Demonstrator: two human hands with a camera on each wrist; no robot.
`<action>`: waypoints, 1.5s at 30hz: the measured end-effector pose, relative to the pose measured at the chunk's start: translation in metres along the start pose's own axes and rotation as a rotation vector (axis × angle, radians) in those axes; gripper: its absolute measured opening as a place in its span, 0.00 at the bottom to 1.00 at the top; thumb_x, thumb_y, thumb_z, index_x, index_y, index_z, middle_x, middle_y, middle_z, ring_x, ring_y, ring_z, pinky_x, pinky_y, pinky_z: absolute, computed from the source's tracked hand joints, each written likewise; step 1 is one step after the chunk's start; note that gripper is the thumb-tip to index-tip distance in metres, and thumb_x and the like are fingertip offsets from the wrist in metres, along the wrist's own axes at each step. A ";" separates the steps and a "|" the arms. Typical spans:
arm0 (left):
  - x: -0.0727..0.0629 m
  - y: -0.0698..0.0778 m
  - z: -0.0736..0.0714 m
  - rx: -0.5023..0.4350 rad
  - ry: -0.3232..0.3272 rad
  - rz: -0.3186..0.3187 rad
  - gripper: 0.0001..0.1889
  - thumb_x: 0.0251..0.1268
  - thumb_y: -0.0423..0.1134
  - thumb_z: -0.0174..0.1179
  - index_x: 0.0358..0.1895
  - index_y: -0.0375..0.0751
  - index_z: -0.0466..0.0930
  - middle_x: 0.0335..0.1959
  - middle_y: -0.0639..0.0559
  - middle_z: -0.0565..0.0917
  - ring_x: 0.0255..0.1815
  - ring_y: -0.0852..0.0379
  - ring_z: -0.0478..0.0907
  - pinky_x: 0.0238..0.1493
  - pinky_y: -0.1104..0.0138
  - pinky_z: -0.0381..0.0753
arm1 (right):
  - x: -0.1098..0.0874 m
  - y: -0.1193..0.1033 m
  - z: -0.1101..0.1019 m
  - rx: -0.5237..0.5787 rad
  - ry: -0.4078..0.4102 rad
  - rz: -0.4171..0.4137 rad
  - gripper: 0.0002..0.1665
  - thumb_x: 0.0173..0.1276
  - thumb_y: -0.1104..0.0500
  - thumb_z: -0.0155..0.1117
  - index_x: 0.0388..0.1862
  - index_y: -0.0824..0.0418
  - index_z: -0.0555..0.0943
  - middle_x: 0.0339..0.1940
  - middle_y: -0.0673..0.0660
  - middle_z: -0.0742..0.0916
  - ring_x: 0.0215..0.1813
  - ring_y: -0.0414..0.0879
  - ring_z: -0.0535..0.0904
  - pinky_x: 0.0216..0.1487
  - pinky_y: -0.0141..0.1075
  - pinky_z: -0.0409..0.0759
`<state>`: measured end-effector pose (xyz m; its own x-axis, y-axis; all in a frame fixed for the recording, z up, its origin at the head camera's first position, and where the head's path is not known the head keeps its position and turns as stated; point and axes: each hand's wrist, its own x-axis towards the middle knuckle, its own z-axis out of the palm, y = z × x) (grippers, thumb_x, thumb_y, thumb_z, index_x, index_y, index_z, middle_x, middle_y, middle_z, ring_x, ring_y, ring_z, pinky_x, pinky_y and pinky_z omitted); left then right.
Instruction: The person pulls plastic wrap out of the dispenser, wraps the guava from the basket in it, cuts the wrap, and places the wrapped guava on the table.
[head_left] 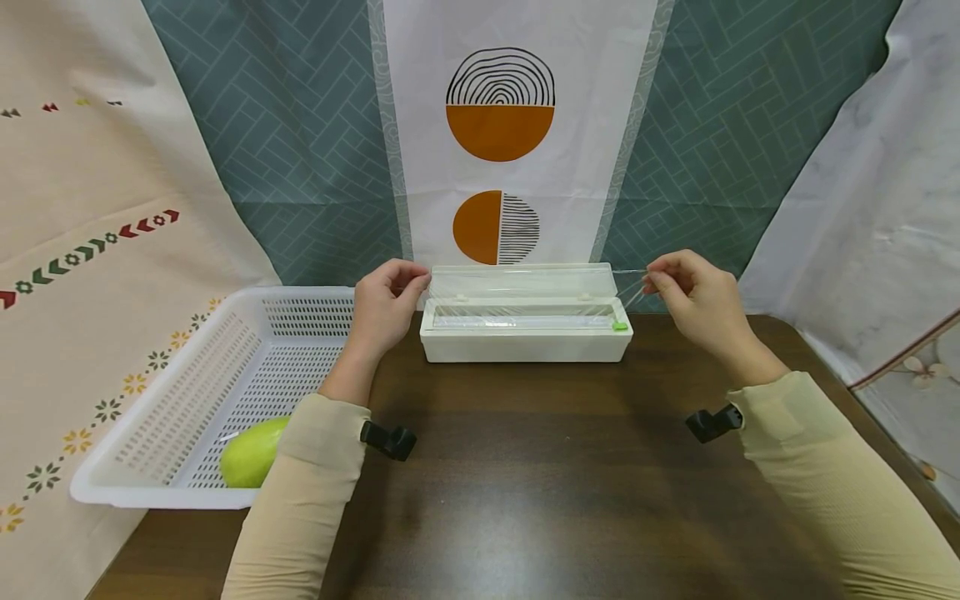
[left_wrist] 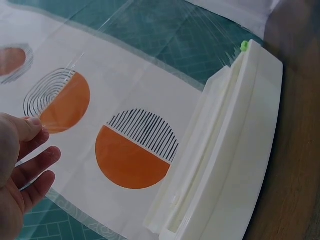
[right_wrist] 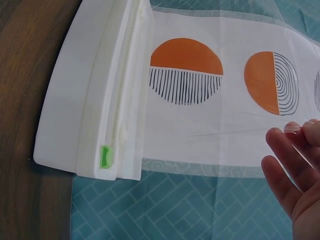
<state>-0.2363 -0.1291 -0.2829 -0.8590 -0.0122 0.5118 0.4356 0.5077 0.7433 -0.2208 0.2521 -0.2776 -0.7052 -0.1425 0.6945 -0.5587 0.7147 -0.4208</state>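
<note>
A white cling film dispenser (head_left: 525, 347) stands at the back of the table with its lid raised. Clear cling film (head_left: 632, 282) stretches up out of it between both hands. On the left, my left hand (head_left: 384, 307) pinches one edge of the film between thumb and index finger. My right hand (head_left: 696, 302) pinches the opposite edge just past the dispenser's right end. The left wrist view shows the other fingers of the left hand (left_wrist: 25, 170) held loosely apart from the film. A small green slider (right_wrist: 106, 156) sits at the dispenser's right end.
On the left stands a white perforated basket (head_left: 168, 498) with a green fruit (head_left: 255, 454) inside, partly behind the left sleeve. A patterned cloth (head_left: 315, 150) hangs right behind the dispenser. Dark wooden tabletop (head_left: 540, 467) lies in front.
</note>
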 end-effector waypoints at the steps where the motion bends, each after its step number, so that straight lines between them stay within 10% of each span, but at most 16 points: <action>1: 0.000 0.000 0.000 0.000 0.001 0.000 0.08 0.65 0.38 0.59 0.42 0.37 0.82 0.34 0.44 0.83 0.32 0.56 0.75 0.32 0.76 0.73 | 0.000 0.000 0.000 0.001 0.000 -0.001 0.06 0.68 0.67 0.57 0.40 0.67 0.79 0.31 0.61 0.87 0.30 0.12 0.71 0.30 0.14 0.69; 45: -0.001 0.003 -0.004 -0.033 0.019 0.040 0.08 0.65 0.37 0.59 0.42 0.36 0.82 0.33 0.44 0.83 0.29 0.59 0.74 0.30 0.76 0.71 | 0.004 -0.004 -0.003 0.038 0.036 -0.011 0.06 0.67 0.67 0.58 0.40 0.69 0.79 0.30 0.62 0.87 0.30 0.15 0.73 0.33 0.13 0.71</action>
<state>-0.2332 -0.1310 -0.2788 -0.8357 -0.0095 0.5491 0.4781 0.4795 0.7359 -0.2203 0.2507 -0.2710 -0.6831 -0.1255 0.7194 -0.5832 0.6867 -0.4339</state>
